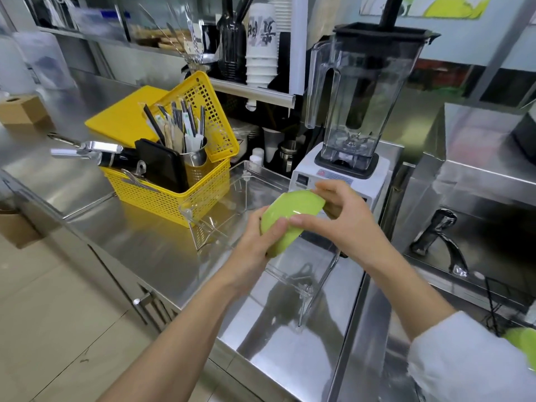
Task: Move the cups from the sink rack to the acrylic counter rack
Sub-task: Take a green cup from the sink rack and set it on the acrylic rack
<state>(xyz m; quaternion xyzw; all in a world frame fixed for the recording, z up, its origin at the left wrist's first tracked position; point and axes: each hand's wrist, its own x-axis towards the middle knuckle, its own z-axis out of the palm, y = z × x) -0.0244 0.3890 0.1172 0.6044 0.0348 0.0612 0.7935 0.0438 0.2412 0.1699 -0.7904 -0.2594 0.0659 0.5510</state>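
Observation:
A light green cup point(290, 217) is held tilted on its side above the clear acrylic counter rack point(246, 187). My left hand point(261, 245) grips its lower end from below. My right hand point(339, 216) holds its upper end, fingers wrapped over the rim. The acrylic rack stands on the steel counter between the yellow basket and the blender, and holds nothing that I can see. A black wire sink rack point(501, 300) sits at the right in the sink. Another green cup point(523, 342) shows at the right edge, partly hidden by my white sleeve.
A yellow basket point(174, 195) with straws, a steel cup and tools stands left of the acrylic rack. A blender point(351, 117) stands just behind my hands. A black tap point(441, 239) sits over the sink at the right. The counter's front edge point(139, 282) runs diagonally below my left arm.

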